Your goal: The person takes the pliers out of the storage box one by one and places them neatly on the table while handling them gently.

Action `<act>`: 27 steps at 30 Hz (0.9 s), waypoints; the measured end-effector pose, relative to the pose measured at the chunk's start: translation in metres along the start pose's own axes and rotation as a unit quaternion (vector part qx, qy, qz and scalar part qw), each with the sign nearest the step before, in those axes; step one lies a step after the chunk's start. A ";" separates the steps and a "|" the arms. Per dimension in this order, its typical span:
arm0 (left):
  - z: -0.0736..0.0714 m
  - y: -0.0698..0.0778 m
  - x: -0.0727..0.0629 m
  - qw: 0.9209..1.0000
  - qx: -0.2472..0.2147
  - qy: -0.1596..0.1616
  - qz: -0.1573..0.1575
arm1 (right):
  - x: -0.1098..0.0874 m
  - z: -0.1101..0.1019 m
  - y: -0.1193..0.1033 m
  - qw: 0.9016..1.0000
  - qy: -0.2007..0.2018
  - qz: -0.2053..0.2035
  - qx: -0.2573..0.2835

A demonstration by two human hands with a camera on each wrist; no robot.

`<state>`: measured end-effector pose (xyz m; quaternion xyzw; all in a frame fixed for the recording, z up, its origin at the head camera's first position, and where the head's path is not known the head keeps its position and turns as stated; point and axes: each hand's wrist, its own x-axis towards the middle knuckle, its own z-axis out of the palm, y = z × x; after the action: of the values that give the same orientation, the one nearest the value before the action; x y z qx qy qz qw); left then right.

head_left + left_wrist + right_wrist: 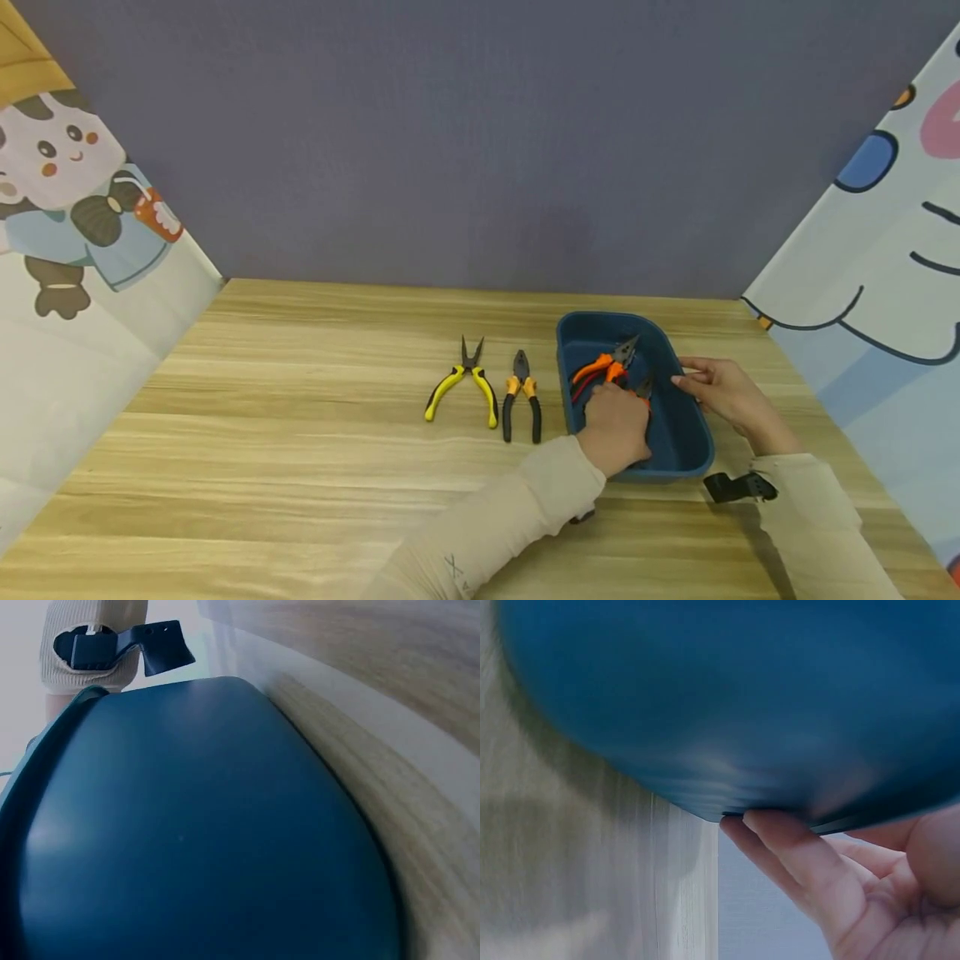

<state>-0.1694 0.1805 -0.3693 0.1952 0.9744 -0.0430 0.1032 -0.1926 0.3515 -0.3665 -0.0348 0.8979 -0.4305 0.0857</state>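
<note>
A dark blue plastic bin [678, 433] stands on the right part of the table. Several pliers lie inside it, among them orange-handled pliers [602, 362] and a red handle [588, 381]. My left hand [618, 425] reaches down into the bin over these pliers; its fingertips are hidden, so I cannot tell what they hold. At the bin's right side, my right hand [727, 398] pinches the rim, thumb over the edge and fingers [787, 844] against the outer wall. In the left wrist view, the bin's outer wall [195, 825] covers most of the picture.
Left of the bin, needle-nose pliers with yellow-black handles [447, 390] lie spread. Between them and the bin are pliers with orange-black handles [521, 364]. A grey panel [480, 150] rises behind the wooden table [300, 433], and printed sheets [900, 275] flank both sides.
</note>
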 end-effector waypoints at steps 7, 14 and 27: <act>0.000 -0.008 0.000 1.000 -0.017 0.009 0.012 | -0.001 0.001 0.000 1.000 -0.003 0.006 0.006; 0.001 -0.015 -0.004 0.998 -0.037 0.033 0.043 | 0.000 0.002 0.000 1.000 -0.002 0.011 0.001; -0.006 -0.025 -0.006 0.995 -0.080 0.023 0.057 | -0.001 0.003 -0.001 1.000 0.005 0.006 -0.003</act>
<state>-0.1748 0.1558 -0.3606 0.2420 0.9642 0.0459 0.0982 -0.1914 0.3488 -0.3670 -0.0276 0.8996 -0.4279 0.0832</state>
